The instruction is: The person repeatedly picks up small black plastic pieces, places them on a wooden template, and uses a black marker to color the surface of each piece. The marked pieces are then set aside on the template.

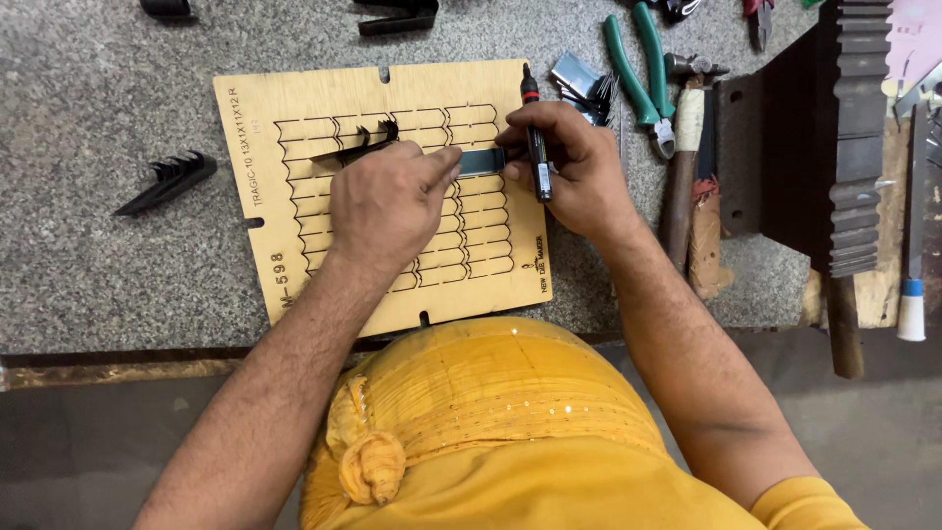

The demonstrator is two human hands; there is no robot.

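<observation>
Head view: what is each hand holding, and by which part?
Both hands pinch a thin metal strip over the wooden board: left hand mid-length, right hand at its right end. The right also grips a black marker mid-barrel.

No packages, signs or screens showed. Only label-like marks: black printed lettering ran along the left edge and bottom-left corner of the flat pale plywood die board (392, 294) on the grey granite worktop (98, 245), w/ a small black mark at its bottom-right corner, near the person's right wrist.
</observation>
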